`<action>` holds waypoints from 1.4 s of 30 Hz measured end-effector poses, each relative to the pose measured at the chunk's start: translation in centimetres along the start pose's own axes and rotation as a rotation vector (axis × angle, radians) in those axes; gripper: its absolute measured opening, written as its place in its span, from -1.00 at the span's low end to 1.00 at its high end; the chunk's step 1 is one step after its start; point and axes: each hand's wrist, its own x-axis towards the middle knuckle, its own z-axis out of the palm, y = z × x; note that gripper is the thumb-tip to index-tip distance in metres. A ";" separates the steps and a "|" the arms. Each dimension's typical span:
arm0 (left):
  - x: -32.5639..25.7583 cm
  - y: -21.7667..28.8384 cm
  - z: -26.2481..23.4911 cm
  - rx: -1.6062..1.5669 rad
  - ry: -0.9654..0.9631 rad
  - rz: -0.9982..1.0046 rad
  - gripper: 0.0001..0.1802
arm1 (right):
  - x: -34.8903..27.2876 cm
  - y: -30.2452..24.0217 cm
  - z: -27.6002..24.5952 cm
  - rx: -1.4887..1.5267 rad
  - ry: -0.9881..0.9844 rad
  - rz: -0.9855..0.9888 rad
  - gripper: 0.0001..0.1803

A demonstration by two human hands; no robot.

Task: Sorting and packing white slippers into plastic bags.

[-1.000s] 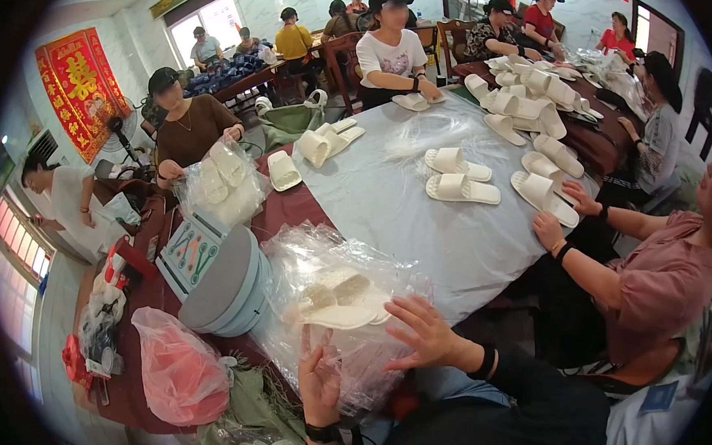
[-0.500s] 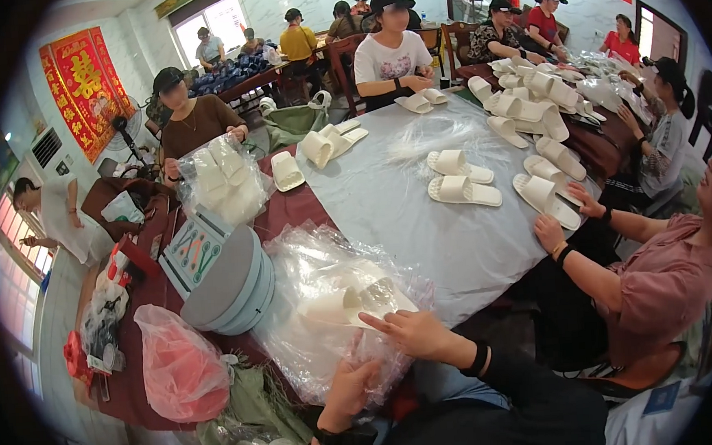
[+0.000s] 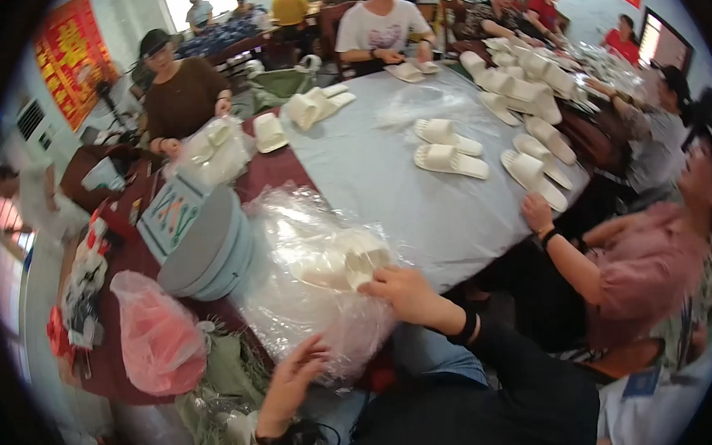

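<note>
Cream slippers (image 3: 363, 259) lie on a heap of clear plastic bags (image 3: 275, 297) at the table edge in front of me, with film partly over them. My right hand (image 3: 410, 294) has its fingertips closed on the near end of one slipper. To the left and nearer to me, my left hand (image 3: 294, 383) is held beside the bags' near edge, fingers apart, with nothing in it. The film's glare hides part of the slippers' outline.
Left of the bags stand stacked grey-blue round containers (image 3: 208, 244) and a pink plastic bag (image 3: 159, 336). Cream slipper pairs (image 3: 452, 159) lie on the grey cloth (image 3: 369, 169). A co-worker in pink (image 3: 624, 275) sits close on my right; one in brown (image 3: 188, 102) handles a bagged pair.
The view has shifted. My left hand has moved left, off the bags, and its fingers have spread. My right hand has gone from a pointing finger to a grip. The pink-sleeved co-worker has drawn back one hand.
</note>
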 end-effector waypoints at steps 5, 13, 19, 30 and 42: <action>-5.3 -3.9 -8.5 0.264 0.592 0.019 -0.61 | 0.4 -0.1 -3.3 0.187 0.247 0.040 -0.56; -9.5 -16.4 -14.6 0.424 0.714 -0.125 -0.54 | 1.8 -0.9 -2.4 0.741 0.258 -0.279 -0.52; -14.7 -21.2 -15.8 0.420 0.810 -0.347 -0.50 | 3.1 -3.3 1.9 1.011 0.185 -0.287 -0.61; -20.2 -25.7 -13.4 0.336 1.007 -0.772 -0.44 | 5.3 -7.7 3.3 1.319 -0.132 -0.380 -0.71; -23.5 -26.1 -12.7 0.577 1.493 -0.661 -0.20 | 5.7 -12.3 7.0 1.834 -0.729 0.104 -0.61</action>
